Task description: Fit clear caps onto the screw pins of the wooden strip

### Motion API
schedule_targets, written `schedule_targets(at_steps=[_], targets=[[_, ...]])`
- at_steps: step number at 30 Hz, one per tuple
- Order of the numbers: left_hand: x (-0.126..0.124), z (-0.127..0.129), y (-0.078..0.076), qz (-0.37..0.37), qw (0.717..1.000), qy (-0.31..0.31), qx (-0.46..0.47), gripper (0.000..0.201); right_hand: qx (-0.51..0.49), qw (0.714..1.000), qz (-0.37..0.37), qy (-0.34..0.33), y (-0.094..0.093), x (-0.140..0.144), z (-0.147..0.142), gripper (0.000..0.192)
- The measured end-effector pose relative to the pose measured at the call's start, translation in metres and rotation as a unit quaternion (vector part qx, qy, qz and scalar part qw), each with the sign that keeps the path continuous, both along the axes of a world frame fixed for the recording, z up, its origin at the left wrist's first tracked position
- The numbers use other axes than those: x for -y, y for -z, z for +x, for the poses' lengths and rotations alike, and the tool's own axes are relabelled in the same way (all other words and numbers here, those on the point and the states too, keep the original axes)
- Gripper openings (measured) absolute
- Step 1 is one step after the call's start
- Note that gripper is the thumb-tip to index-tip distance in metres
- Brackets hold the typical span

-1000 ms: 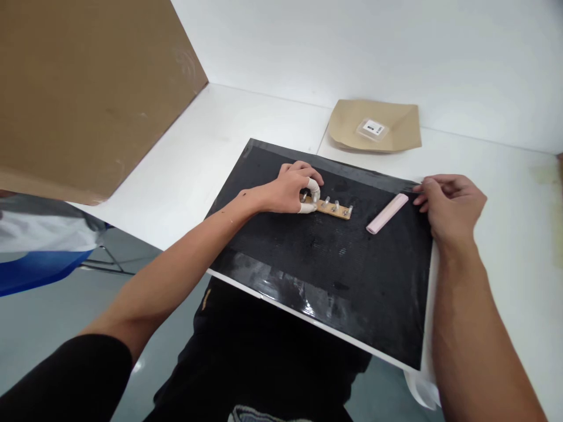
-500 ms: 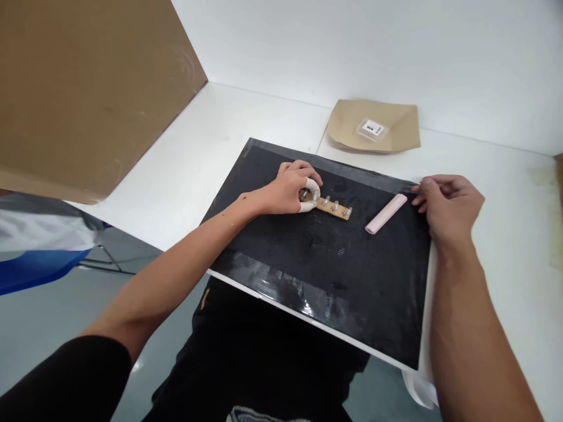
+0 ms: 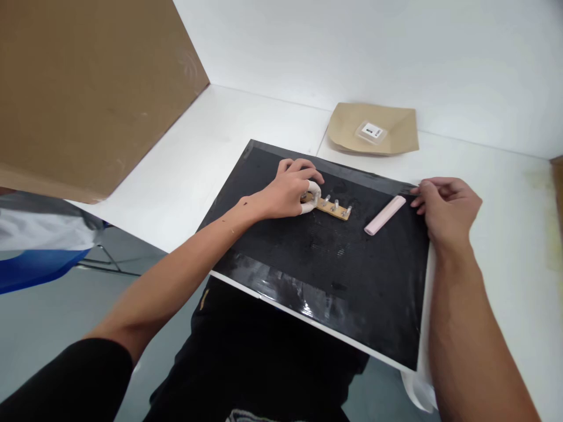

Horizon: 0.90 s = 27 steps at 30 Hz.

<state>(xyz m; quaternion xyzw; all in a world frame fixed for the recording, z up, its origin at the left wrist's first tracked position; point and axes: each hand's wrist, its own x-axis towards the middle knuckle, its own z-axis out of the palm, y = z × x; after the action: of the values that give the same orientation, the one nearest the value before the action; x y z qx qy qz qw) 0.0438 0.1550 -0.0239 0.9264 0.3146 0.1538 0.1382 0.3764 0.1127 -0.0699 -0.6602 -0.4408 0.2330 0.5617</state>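
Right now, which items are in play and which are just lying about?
In play:
- left hand pinching the end of the wooden strip
- right hand at the black mat's far edge

Lying about:
- pink stick
- brown paper bag
- cardboard sheet

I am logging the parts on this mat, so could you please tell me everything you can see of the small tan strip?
The tan strip is a small, flat, narrow piece, wood-like in colour, with several short metal pegs standing up along it. It lies flat on the black mat, slanting towards the pink bar without touching it. The left hand, with pale covers on thumb and forefinger, pinches its left end.
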Motion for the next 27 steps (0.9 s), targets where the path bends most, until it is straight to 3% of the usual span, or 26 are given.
schedule_targets(at_steps=[4,8,13,18,25,27], targets=[[0.017,-0.009,-0.015,-0.019,1.000,-0.015,0.016,0.007,0.006,1.000,-0.004,-0.004,-0.001,0.001,-0.001,0.006],[0.048,-0.023,-0.023,-0.048,0.999,0.011,-0.012,0.008,0.016,1.000,-0.009,0.002,-0.001,0.002,-0.001,0.005],[0.076,-0.039,-0.012,-0.104,0.993,-0.001,-0.052,0.010,0.015,1.000,0.002,0.009,0.001,0.000,0.001,0.009],[0.076,-0.048,0.000,-0.103,0.994,-0.018,-0.032,0.024,0.017,1.000,0.007,0.009,0.002,0.000,0.001,0.008],[0.077,-0.055,0.005,-0.118,0.993,-0.022,-0.016,0.045,0.028,1.000,0.004,0.008,0.001,0.003,-0.001,0.006],[0.081,-0.057,0.008,-0.117,0.992,-0.034,-0.006,0.043,0.043,0.999,-0.004,0.001,0.000,0.005,-0.001,0.005]])
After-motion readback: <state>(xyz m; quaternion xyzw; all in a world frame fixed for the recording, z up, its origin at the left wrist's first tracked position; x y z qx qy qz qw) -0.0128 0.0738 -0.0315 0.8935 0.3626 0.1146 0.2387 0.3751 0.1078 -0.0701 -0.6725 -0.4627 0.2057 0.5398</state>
